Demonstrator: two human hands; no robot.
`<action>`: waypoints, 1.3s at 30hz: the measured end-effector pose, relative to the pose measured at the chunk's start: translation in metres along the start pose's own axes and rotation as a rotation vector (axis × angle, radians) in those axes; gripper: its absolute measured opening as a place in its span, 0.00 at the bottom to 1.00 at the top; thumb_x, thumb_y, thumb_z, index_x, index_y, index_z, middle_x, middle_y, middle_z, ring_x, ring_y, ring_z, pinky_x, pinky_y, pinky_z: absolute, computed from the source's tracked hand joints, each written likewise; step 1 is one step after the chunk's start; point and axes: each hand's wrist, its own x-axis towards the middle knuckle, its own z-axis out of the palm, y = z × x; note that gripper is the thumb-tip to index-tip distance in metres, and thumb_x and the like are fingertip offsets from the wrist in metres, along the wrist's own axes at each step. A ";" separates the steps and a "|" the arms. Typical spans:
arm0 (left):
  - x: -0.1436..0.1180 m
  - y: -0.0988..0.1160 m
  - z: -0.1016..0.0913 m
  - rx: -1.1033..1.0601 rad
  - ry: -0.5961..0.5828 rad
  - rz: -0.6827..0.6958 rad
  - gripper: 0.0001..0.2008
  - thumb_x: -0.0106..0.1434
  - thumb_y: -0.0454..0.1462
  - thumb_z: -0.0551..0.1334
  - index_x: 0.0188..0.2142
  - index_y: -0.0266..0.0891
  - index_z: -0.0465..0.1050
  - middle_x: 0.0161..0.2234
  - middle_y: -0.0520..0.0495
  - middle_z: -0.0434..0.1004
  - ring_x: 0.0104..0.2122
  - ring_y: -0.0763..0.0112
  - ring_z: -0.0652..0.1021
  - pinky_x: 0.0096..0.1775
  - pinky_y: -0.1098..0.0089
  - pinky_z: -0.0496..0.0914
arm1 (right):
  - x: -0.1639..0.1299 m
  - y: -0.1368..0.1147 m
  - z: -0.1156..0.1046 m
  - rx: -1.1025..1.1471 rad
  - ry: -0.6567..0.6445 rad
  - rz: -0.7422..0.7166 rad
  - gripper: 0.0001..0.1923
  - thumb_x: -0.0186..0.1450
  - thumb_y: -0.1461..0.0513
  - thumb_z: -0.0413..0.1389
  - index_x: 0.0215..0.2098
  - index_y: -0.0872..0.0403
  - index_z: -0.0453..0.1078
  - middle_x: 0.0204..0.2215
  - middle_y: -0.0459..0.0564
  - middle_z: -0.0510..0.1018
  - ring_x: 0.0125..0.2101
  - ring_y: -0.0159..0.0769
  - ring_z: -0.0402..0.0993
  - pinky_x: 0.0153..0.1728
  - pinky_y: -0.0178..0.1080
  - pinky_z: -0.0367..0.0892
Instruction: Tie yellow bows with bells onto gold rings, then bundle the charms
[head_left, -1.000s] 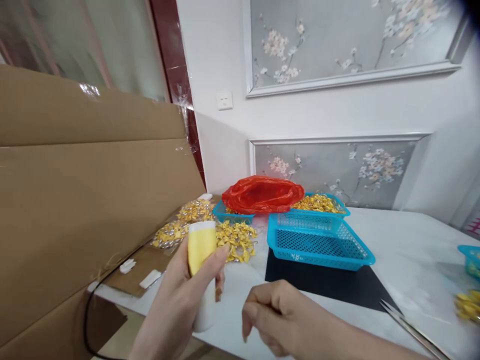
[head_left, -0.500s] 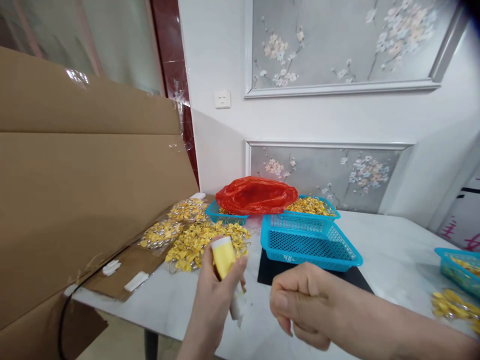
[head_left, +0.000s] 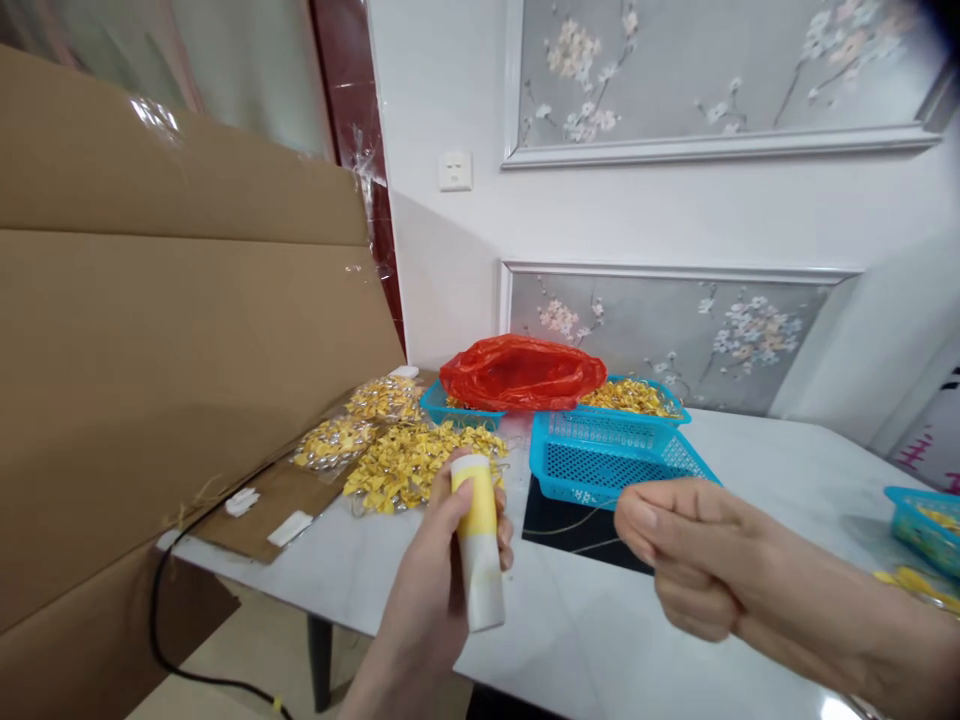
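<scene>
Yellow-white spool upright in left hand, right hand fisted.

No writing can be read anywhere. The yellow-and-white tube in the left hand shows no legible label. Faint white marks sit on the near wall of the blue basket, too small to make out. Red strokes at the far right edge are cut off and unreadable.
</scene>
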 end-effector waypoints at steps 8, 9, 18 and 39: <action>-0.011 0.005 0.007 0.155 0.121 0.152 0.27 0.60 0.40 0.65 0.57 0.55 0.59 0.36 0.52 0.73 0.30 0.71 0.75 0.30 0.73 0.70 | -0.019 0.016 0.000 0.055 -0.041 0.103 0.21 0.68 0.48 0.54 0.27 0.54 0.61 0.12 0.33 0.46 0.14 0.20 0.37 0.16 0.29 0.38; -0.013 0.005 0.008 0.128 0.097 0.115 0.24 0.61 0.40 0.65 0.55 0.52 0.62 0.35 0.51 0.73 0.29 0.72 0.75 0.29 0.74 0.69 | -0.021 0.017 -0.002 0.075 -0.037 0.092 0.20 0.69 0.49 0.54 0.27 0.54 0.61 0.12 0.33 0.46 0.14 0.20 0.36 0.16 0.29 0.38; -0.029 0.004 0.018 -0.124 -0.179 -0.244 0.09 0.61 0.40 0.64 0.34 0.34 0.74 0.31 0.47 0.73 0.24 0.76 0.69 0.24 0.75 0.65 | -0.020 0.029 -0.024 0.250 0.109 -0.104 0.21 0.66 0.51 0.58 0.24 0.54 0.58 0.15 0.33 0.43 0.14 0.18 0.34 0.15 0.27 0.40; -0.029 -0.014 0.044 -0.096 0.003 -0.320 0.11 0.61 0.42 0.64 0.30 0.35 0.72 0.24 0.50 0.69 0.23 0.76 0.69 0.25 0.78 0.67 | 0.008 0.077 0.020 -0.828 0.310 -0.592 0.07 0.65 0.63 0.54 0.32 0.51 0.74 0.18 0.41 0.70 0.15 0.24 0.55 0.18 0.30 0.53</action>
